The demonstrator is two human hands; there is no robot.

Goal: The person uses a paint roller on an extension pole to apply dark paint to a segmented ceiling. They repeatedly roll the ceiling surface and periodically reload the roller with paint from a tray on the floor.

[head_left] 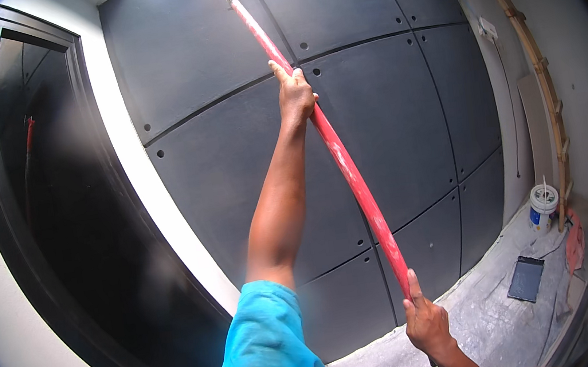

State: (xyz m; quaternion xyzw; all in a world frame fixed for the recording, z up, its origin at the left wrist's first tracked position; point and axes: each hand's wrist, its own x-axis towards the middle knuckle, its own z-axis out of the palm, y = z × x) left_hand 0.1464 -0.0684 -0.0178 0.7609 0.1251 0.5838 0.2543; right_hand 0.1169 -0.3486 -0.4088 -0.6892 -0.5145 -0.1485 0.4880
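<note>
A long red pole (351, 169), scuffed with pale paint marks, slants across the view in front of a dark grey panelled wall (389, 120). My left hand (294, 95) is closed around its upper part, the arm stretched up in a light blue sleeve. Lower down, my right hand (427, 325) grips the pole near its bottom end, with one finger laid along it. Whitish wrapping or dried paint covers the joint near the top of the pole. Above that, an orange piece and a dark edge are cut off by the frame, so the pole's head is mostly hidden.
On the left stands a glossy black door (69, 204) in a dark frame. At right, a wooden ladder (541, 72) leans by the wall near a white paint bucket (543, 200). A dark paint tray (526, 278) lies on the plastic sheet (476, 322) covering the floor.
</note>
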